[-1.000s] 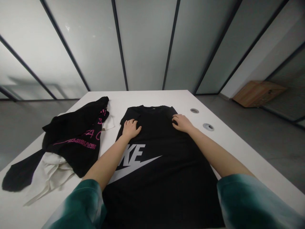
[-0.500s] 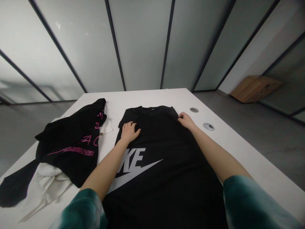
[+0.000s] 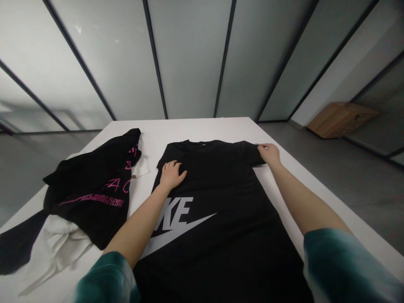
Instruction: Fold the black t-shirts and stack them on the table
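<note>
A black T-shirt [image 3: 230,240] with pale grey lettering and a swoosh lies spread on the white table [image 3: 189,127], its collar at the far end. My left hand [image 3: 172,174] rests on the shirt near its left sleeve, fingers spread over the cloth. At the far right, my right hand [image 3: 269,154] pinches the hem of the right sleeve, which stretches out sideways from the body of the shirt. My left forearm hides part of the print.
A loose heap of clothing lies on the left: a black garment with pink print [image 3: 94,176] over a white garment [image 3: 58,235]. Beyond the table stand frosted glass panels [image 3: 189,59]. A wooden cabinet [image 3: 339,119] is on the floor at right.
My right hand has moved to the right, drawing the right sleeve out flat from the shirt. The sleeve and hand now cover the round table fittings. My left hand has stayed in place.
</note>
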Available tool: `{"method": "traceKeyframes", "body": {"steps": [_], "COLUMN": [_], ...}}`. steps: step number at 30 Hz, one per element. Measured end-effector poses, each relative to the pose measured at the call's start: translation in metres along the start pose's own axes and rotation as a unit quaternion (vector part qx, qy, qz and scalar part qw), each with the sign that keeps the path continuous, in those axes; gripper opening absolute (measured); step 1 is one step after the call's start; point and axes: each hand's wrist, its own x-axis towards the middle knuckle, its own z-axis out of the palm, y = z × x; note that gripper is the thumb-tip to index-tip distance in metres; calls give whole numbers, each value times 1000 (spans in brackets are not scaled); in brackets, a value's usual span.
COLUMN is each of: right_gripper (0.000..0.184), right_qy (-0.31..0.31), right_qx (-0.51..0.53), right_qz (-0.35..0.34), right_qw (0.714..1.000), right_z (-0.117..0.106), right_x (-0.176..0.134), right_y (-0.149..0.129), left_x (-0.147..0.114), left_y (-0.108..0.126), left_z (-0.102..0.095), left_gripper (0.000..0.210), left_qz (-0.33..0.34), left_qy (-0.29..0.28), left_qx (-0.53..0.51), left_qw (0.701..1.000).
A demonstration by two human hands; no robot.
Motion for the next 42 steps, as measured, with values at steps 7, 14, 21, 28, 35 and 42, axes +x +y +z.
{"method": "traceKeyframes", "body": {"steps": [7,14,21,28,35,42], "right_gripper": [47,44,46,68,69,55], "right_qy": [-119,-196,-249,-261,-298,-201], "right_qx": [-193,-293,-260,-243,-229,-93], "right_qz": [-280,-319,-359,-246,-255,-288], "right_qw": [933,880,861,901,891,932], "right_z": [16,37,41,48,47,53], "right_x": [-65,-107,-116,-108,-99,-100], "right_y": [-66,-100,-111,-86,-55,-32], "left_x": [1,1,1,1,1,2], "left_y": [-1,-1,0,0,-1,-4], "left_z": [1,1,0,-1,0,2], "left_gripper": [53,53,53,52,52,45], "left_qz": [5,7,6,-3,-1,6], "left_qy": [-3,-6,-8,-12,-5,22], "left_qx": [6,7,1,-4,-1,-1], "left_qw": [1000,1000,1000,1000,1000,1000]}}
